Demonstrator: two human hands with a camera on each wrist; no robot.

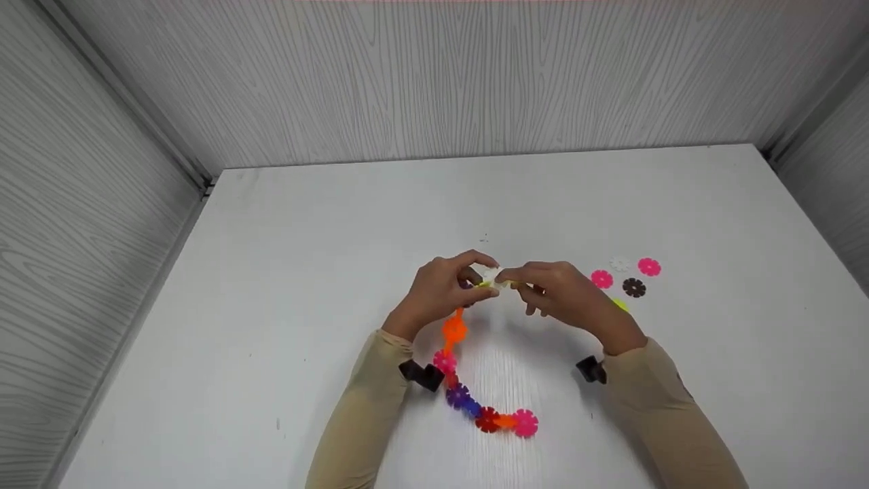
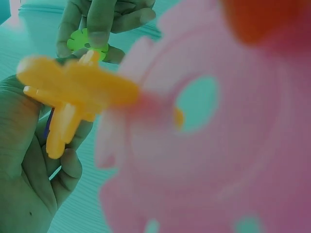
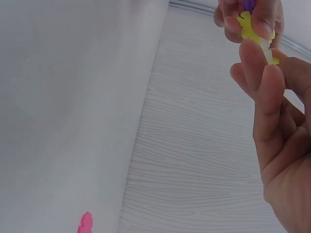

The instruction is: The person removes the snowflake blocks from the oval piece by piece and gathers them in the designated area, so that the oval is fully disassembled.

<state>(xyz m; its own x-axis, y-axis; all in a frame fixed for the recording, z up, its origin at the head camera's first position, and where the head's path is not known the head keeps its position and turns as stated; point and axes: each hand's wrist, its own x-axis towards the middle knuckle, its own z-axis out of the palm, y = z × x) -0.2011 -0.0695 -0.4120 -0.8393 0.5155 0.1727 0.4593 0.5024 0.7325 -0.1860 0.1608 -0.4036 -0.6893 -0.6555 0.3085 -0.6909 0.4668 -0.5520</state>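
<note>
My left hand [image 1: 441,288] pinches the upper end of a chain of notched plastic snowflake discs, where a yellow disc [image 3: 248,26] and a purple one [image 3: 248,4] show. From there the chain curves down through an orange disc [image 1: 455,329], a purple disc [image 1: 458,396] and a red disc [image 1: 487,420] to a pink disc [image 1: 525,422]. Facing it, my right hand [image 1: 560,292] pinches a yellow-green disc [image 2: 77,41] between thumb and fingertips. A white disc [image 3: 266,48] sits between both hands' fingertips; fingers partly hide how the pieces join.
Right of the right hand lie loose discs: two pink ones [image 1: 650,267], a white one [image 1: 619,263], a dark brown one [image 1: 634,287] and a yellow one [image 1: 620,305] partly behind the wrist. Wood-grain panels [image 1: 475,81] border the white table [image 1: 305,238].
</note>
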